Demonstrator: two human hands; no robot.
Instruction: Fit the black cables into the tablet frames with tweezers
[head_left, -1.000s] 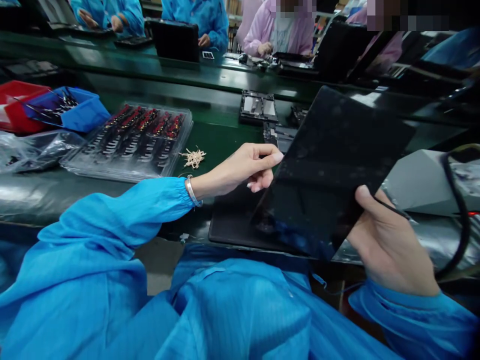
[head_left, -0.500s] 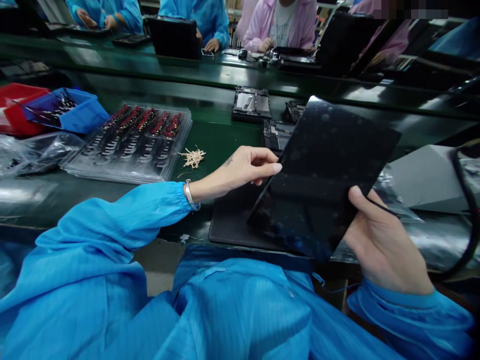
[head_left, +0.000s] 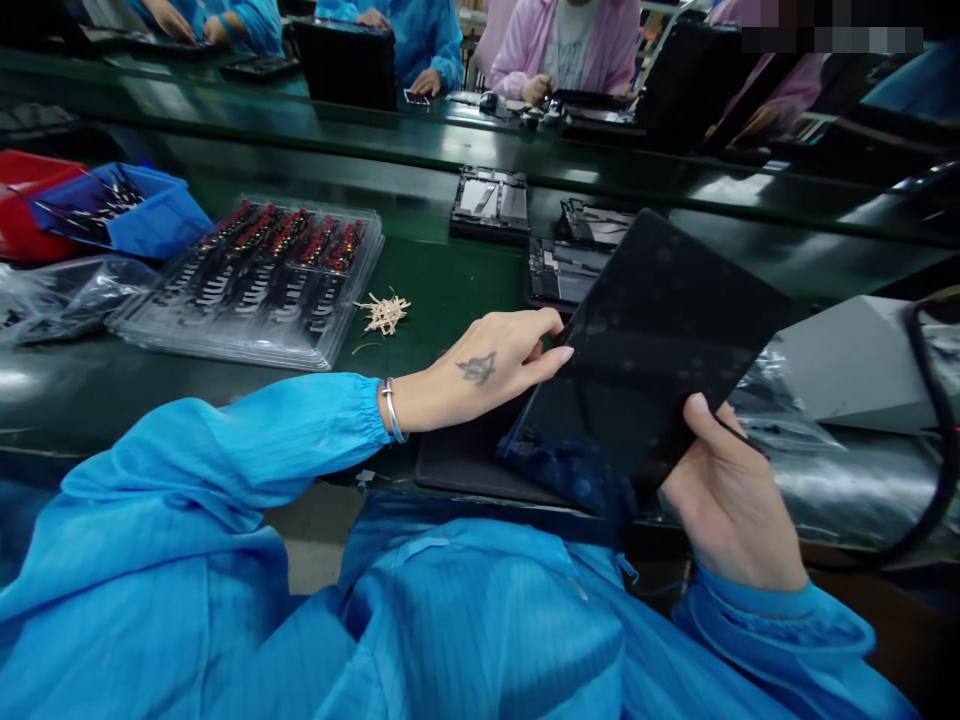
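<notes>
A glossy black tablet (head_left: 652, 350) is held up at a slant before me, its smudged screen face towards me. My right hand (head_left: 735, 490) grips its lower right edge, thumb on the front and fingers behind. At the opposite side, my left hand (head_left: 502, 365) pinches the left edge between thumb and bent fingers. Beneath the tablet, a dark flat pad (head_left: 480, 465) lies on the bench, partly covered. Just beyond are opened tablet bodies (head_left: 564, 270) with their inner parts showing. Whatever lies behind the raised tablet is hidden.
Left on the green bench is a clear tray (head_left: 255, 285) of small red-and-black parts, near a blue bin (head_left: 154, 215), a red bin (head_left: 34, 190) and a plastic bag (head_left: 75, 300). Tan strips (head_left: 385, 313) lie in a pile. A grey box (head_left: 847, 360) stands right. Co-workers sit opposite.
My left wrist has rolled so the back of the hand faces up more, still at the tablet's edge. My right hand and the tablet have shifted slightly left.
</notes>
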